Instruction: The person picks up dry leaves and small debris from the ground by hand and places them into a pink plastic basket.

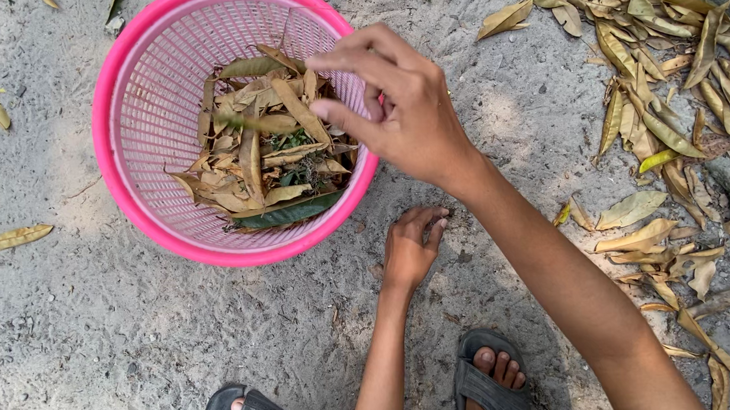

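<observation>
A: The right hand (401,107) hovers over the pink basket's (125,85) rim, fingers loosely curled, grasping nothing.

B: And the left hand (410,249) presses flat on the sandy ground (89,339), fingers released. Dry brown leaves (265,152) fill that basket.

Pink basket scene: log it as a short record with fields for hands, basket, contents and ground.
right hand: right hand raised over the basket's right rim, fingers pinched together; whether they grip anything cannot be told
left hand: left hand resting on the ground just below the basket, fingers curled
basket: pink basket, round, slatted plastic, upright on the ground
contents: dry leaves, brown, with one dark green leaf at the lower edge
ground: sandy ground, with scattered leaves heaped at right
feet: sandals at the bottom edge
</observation>
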